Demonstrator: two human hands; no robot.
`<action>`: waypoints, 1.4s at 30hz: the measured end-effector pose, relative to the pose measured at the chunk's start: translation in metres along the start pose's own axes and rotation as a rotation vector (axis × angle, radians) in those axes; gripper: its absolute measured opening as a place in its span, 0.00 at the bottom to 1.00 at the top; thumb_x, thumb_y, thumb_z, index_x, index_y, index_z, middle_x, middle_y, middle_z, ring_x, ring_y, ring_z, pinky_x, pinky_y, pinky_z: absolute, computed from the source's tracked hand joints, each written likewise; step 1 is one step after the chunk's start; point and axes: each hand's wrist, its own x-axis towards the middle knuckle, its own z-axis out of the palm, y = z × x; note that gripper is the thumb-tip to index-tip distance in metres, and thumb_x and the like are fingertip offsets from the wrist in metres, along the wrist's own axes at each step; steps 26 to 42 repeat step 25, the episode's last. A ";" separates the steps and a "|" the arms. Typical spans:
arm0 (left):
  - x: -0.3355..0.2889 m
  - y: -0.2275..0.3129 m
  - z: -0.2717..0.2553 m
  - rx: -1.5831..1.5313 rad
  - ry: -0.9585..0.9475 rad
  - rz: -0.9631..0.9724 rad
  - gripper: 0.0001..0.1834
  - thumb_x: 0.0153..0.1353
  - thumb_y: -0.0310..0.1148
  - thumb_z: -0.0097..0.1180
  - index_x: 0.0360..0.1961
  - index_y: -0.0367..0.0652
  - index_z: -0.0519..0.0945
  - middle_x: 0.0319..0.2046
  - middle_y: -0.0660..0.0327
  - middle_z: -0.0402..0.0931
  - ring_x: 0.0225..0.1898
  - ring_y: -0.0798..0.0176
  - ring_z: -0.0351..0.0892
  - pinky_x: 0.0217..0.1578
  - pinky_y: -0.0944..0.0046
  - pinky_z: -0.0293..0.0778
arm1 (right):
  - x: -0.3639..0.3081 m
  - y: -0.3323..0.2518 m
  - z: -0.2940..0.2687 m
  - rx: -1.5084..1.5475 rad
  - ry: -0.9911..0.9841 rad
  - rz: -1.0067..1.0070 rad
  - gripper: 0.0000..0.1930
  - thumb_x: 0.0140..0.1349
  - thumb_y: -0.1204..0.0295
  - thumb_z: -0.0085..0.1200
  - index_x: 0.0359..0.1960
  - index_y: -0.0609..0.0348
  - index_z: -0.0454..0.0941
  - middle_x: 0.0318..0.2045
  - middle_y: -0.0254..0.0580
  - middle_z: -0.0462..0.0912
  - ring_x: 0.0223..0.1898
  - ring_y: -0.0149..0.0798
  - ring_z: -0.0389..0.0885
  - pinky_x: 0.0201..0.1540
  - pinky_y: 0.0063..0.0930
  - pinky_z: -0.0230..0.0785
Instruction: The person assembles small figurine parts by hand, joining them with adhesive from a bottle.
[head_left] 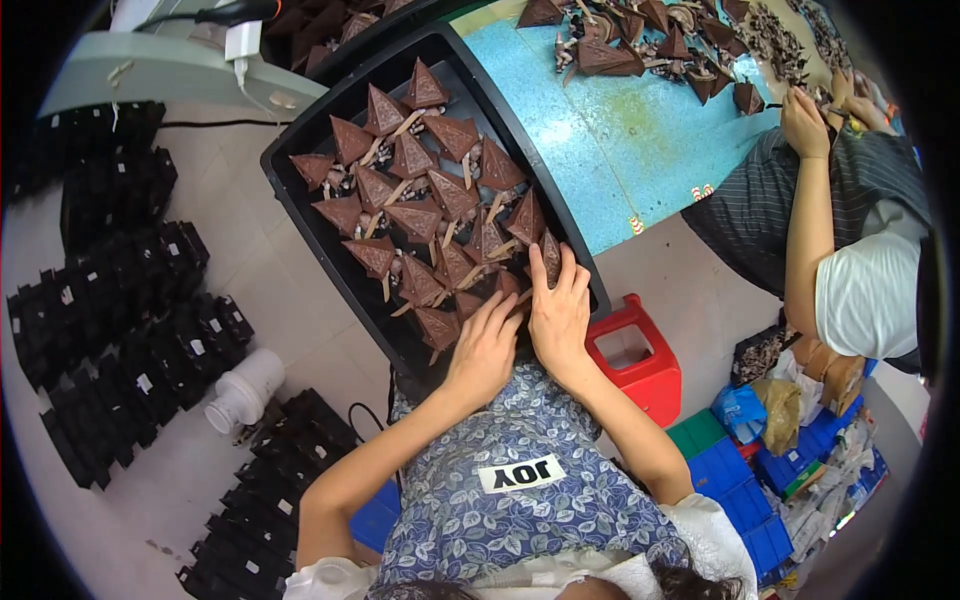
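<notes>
A black tray (330,240) in front of me holds several brown pyramid-shaped pieces (455,195) with embossed faces. Thin tan strips and small dark and pale bits show between them. My right hand (560,320) is at the near right corner of the tray, its bent fingers closed around a brown pyramid-shaped piece by the wall. Beside it, my left hand (483,348) has its curled fingertips against another such piece in the near row. The undersides of both pieces are hidden.
A blue-topped table (590,170) with more brown pieces (610,55) adjoins the tray. At right, another person's hand (803,122) works there. A red stool (640,365) stands near my right arm. Black stacked trays (130,400) and a white roll (245,390) lie left; blue crates (740,500) lie right.
</notes>
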 end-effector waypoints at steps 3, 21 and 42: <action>-0.033 -0.019 -0.001 -0.057 -0.029 -0.004 0.17 0.58 0.23 0.53 0.50 0.35 0.73 0.60 0.50 0.66 0.64 0.44 0.61 0.59 0.49 0.64 | 0.005 0.001 -0.006 -0.059 -0.134 -0.001 0.33 0.48 0.79 0.54 0.62 0.59 0.65 0.59 0.61 0.64 0.50 0.53 0.68 0.47 0.35 0.66; -0.067 -0.081 -0.060 -0.022 0.856 -0.299 0.21 0.53 0.24 0.59 0.50 0.37 0.71 0.51 0.47 0.66 0.56 0.45 0.65 0.58 0.50 0.59 | 0.031 0.034 -0.023 0.137 -0.173 -0.145 0.21 0.48 0.77 0.61 0.48 0.62 0.79 0.51 0.59 0.75 0.44 0.56 0.74 0.54 0.40 0.67; -0.062 -0.087 -0.046 0.106 0.824 -0.300 0.30 0.55 0.35 0.65 0.55 0.37 0.66 0.52 0.48 0.62 0.57 0.47 0.62 0.59 0.47 0.57 | 0.059 0.053 -0.024 0.055 0.173 -0.009 0.23 0.56 0.63 0.63 0.51 0.62 0.73 0.46 0.50 0.75 0.48 0.53 0.71 0.52 0.42 0.65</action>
